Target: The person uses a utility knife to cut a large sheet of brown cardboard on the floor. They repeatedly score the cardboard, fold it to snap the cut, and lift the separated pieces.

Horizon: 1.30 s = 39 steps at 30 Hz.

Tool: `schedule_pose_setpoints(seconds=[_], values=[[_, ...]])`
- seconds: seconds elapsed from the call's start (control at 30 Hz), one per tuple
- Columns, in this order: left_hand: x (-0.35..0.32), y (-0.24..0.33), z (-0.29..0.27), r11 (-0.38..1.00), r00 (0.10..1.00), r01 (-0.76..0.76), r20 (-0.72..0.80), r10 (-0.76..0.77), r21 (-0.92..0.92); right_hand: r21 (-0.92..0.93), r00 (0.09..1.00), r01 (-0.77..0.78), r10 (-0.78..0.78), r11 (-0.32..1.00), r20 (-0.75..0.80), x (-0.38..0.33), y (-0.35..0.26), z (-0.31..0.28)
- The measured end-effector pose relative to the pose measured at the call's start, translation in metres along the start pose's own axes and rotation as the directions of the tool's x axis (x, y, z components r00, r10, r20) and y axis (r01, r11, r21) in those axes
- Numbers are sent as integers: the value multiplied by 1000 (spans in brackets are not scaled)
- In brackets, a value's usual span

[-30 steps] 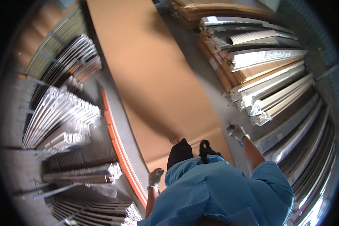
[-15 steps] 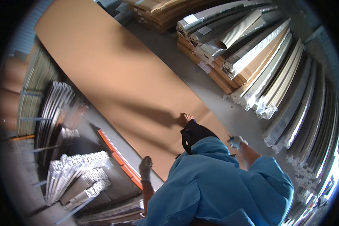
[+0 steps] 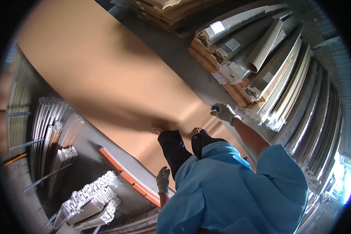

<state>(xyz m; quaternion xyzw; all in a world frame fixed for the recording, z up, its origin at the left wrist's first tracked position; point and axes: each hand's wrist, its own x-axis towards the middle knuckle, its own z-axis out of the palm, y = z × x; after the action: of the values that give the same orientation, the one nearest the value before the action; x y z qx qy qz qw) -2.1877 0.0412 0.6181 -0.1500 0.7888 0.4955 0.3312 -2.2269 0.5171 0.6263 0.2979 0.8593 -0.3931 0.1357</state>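
Note:
A long brown cardboard sheet [image 3: 117, 74] stretches diagonally beneath me, and my bare feet stand on it. My right hand [image 3: 224, 113], in a pale glove, reaches forward over the sheet's right edge. It is closed round a small dark blue tool [image 3: 215, 109], mostly hidden by the fingers, so its exact kind cannot be told. My left hand [image 3: 163, 180], also gloved, hangs low near the sheet's left edge with its fingers curled in and nothing visible in them.
An orange strip [image 3: 130, 177] lies on the floor left of the sheet. Bundled pale profiles [image 3: 91, 199] stand beyond it, with metal rack bars [image 3: 46, 177]. Wrapped long profiles [image 3: 277, 78] are stacked along the right, partly on flat cardboard boxes [image 3: 206, 62]. More cardboard [image 3: 156, 15] lies at the back.
My right hand has moved forward and left, from beside my hip to over the sheet's right edge. A second foot now shows on the cardboard as I have stepped forward.

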Motion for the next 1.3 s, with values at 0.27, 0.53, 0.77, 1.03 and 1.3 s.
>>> schedule_pose_setpoints(seconds=[0.27,0.53,0.77,1.03,1.3], values=[[107,44,-42,713,904,-377,401,145,591,-368,841,133,92,920,534,-43,-73,107],[111,-75,-86,922,485,344,807,-337,178,-249,210,-494,392,833,896,-15,-56,51],[292,-220,-157,873,873,488,21,-487,-16,-18,739,-610,577,792,348,252,104,120],[622,-240,-265,969,602,189,-799,16,161,63,977,215,-215,975,-9,688,100,252],[711,-236,-354,996,307,86,-952,0,28,28,900,386,-370,922,-231,790,36,295]])
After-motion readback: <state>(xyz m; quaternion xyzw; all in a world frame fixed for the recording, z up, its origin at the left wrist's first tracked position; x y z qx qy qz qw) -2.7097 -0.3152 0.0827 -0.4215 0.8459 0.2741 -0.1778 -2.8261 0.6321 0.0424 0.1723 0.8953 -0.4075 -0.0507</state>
